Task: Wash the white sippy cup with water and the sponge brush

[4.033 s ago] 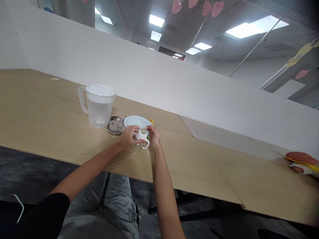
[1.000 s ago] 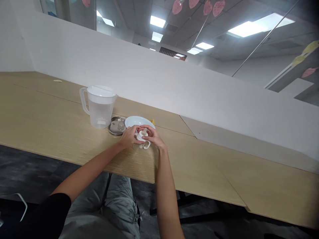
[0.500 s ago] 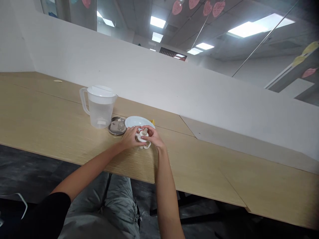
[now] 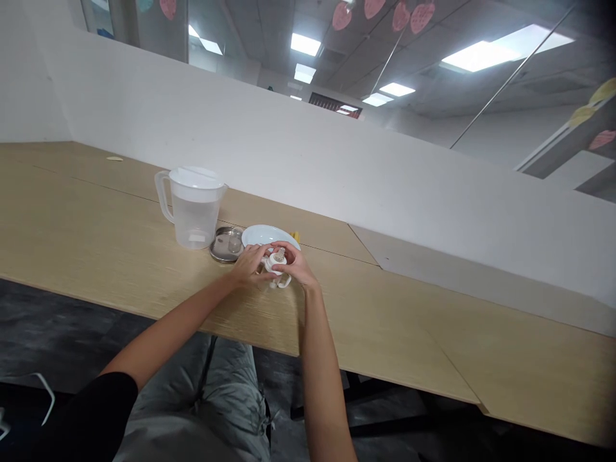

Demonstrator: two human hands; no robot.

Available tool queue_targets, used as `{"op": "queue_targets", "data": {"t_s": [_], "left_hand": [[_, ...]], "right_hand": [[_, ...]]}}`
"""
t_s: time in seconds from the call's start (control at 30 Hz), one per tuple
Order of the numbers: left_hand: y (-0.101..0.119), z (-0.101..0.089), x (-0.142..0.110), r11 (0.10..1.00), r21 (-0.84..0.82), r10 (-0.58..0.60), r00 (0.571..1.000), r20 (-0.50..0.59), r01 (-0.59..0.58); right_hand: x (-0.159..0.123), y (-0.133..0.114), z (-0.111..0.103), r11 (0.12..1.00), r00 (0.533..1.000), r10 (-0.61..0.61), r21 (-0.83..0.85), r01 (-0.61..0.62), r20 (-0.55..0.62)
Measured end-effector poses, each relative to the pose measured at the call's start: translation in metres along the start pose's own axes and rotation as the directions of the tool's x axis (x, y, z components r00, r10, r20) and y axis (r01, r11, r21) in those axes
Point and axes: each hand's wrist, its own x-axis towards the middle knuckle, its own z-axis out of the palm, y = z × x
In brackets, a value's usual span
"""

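A baby bottle (image 4: 276, 262) with a white collar, a clear teat on top and white side handles stands upright at the table's middle. My left hand (image 4: 251, 264) is closed around its left side, fingers at the collar. From the right, my right hand (image 4: 295, 264) grips the collar too, thumb in front and fingers curled behind. Much of the bottle's body is hidden by the hands. Just behind it lies a pale blue-white bowl (image 4: 262, 233). Left of the hands sits a round metal tray (image 4: 222, 248) with a small clear cap (image 4: 235, 241) on it.
A translucent lidded pitcher (image 4: 195, 215) with liquid stands left of the tray. Something small and yellow (image 4: 295, 237) shows behind the bowl. A white wall (image 4: 298, 160) rises behind the wooden table (image 4: 375, 321), whose front edge is close to my legs.
Both hands stay at the bottle's collar, with only slight finger movement. The view has shifted a little; nothing else has visibly moved.
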Motion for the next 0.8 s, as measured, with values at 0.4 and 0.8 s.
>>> {"op": "queue_targets", "data": {"t_s": [0.4,0.8], "left_hand": [[-0.061,-0.022,0.001,0.849,0.316,-0.342,0.895,-0.285,0.425],[-0.062,-0.022,0.003,0.76,0.495,-0.375,0.906,-0.196,0.421]], "right_hand": [[0.005,0.013,-0.011,0.978,0.937,0.015,0.199,0.059,-0.349],[0.006,0.014,-0.01,0.969,0.887,0.087,0.243,0.029,-0.454]]}}
